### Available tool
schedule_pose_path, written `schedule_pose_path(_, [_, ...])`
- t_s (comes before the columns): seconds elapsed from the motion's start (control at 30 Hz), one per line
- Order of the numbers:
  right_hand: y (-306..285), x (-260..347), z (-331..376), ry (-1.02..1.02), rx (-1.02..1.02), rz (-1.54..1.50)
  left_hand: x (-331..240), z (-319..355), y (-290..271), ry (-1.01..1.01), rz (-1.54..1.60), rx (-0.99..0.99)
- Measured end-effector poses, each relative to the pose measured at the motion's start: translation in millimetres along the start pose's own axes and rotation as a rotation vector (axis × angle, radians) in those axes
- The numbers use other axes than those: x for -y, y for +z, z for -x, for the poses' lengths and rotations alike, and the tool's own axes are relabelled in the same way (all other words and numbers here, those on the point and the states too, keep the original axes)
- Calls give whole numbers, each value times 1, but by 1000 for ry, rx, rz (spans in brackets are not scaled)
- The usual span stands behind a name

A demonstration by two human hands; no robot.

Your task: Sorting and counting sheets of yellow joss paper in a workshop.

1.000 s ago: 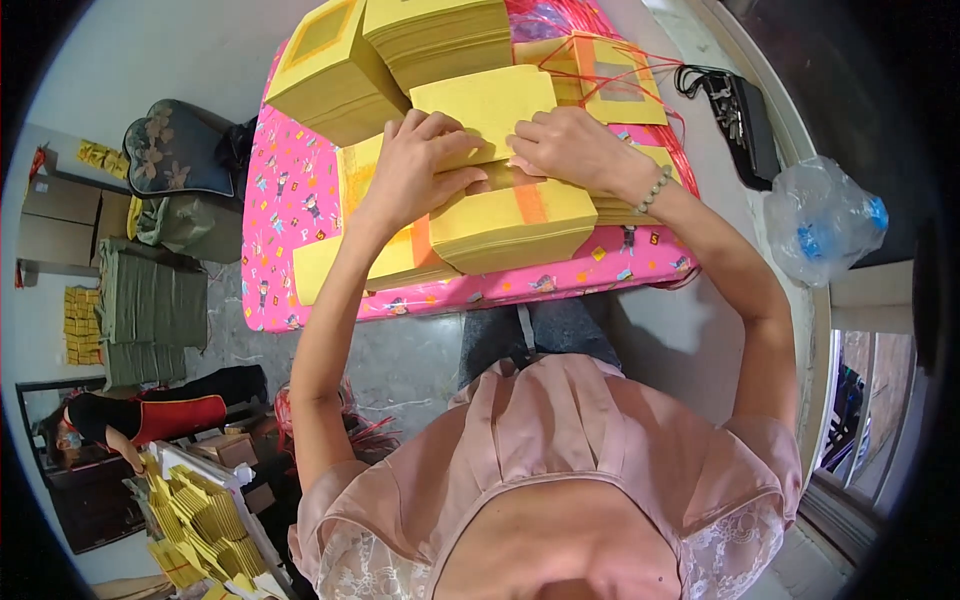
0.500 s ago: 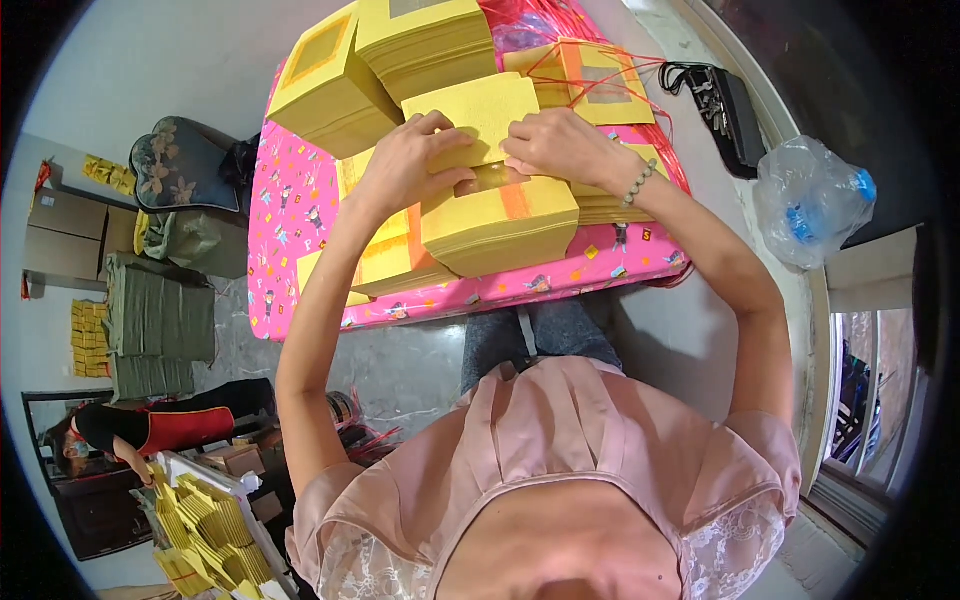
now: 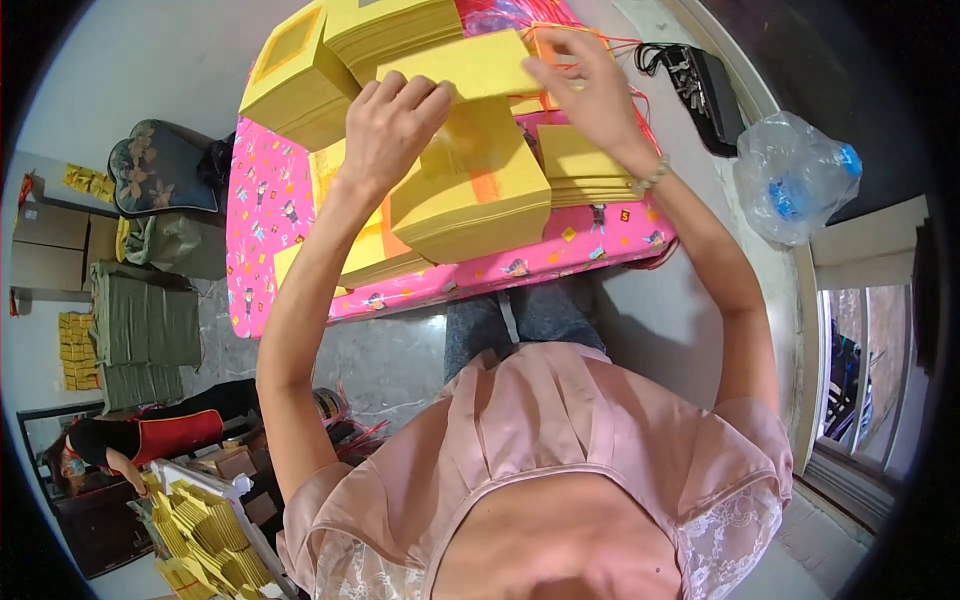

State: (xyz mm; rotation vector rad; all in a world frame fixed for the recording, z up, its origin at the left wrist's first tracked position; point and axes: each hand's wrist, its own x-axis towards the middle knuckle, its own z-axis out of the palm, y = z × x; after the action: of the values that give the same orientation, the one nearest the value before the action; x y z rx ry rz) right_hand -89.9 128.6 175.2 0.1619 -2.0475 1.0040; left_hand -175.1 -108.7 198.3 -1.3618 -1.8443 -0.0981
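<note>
My left hand (image 3: 395, 130) has its fingers curled over the near left edge of a folded yellow paper sheet (image 3: 470, 68). The sheet is raised above a thick stack of yellow paper (image 3: 470, 215) that has an orange patch on top. At the sheet's right end, my right hand (image 3: 595, 100) is spread, thumb and fingers apart, slightly blurred. To the right of the stack lies a lower pile of yellow paper (image 3: 580, 170). Another yellow pile with orange marks (image 3: 375, 250) lies partly under my left forearm.
The table wears a pink patterned cover (image 3: 265, 220). Tall yellow paper stacks (image 3: 300, 100) stand at its far left; red strings (image 3: 520, 15) lie behind. A black bag (image 3: 695, 100) and a clear plastic bag (image 3: 800, 180) sit right. A person (image 3: 130, 435) works at lower left.
The yellow sheet has risen and tilted off the stack. My right hand has moved away and right, its fingers spreading; my left hand has turned knuckles-up at the sheet's edge.
</note>
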Motion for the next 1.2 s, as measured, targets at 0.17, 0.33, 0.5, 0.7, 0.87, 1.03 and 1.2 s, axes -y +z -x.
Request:
schedule_pose_path(0.17, [-52, 13, 13, 903, 231, -753, -38, -34, -6, 38, 43, -187])
schedule_pose_path(0.33, [-100, -26, 35, 981, 349, -855, -96, -59, -9, 20, 69, -117])
schedule_pose_path(0.5, [-111, -61, 60, 965, 247, -643, -171, -51, -6, -71, 287, -52])
schedule_pose_path(0.7, [-99, -107, 97, 1065, 277, -387, -247, 2, 38, -296, 585, 306])
schedule_pose_path(0.87, [-92, -132, 119, 1026, 366, -291, -253, 15, 55, -452, 659, 320])
schedule_pose_path(1.03, [-90, -139, 129, 1048, 342, -263, -254, 16, 71, -505, 637, 329])
schedule_pose_path(1.2, [-93, -136, 129, 1067, 318, -338, -257, 16, 88, -491, 556, 291])
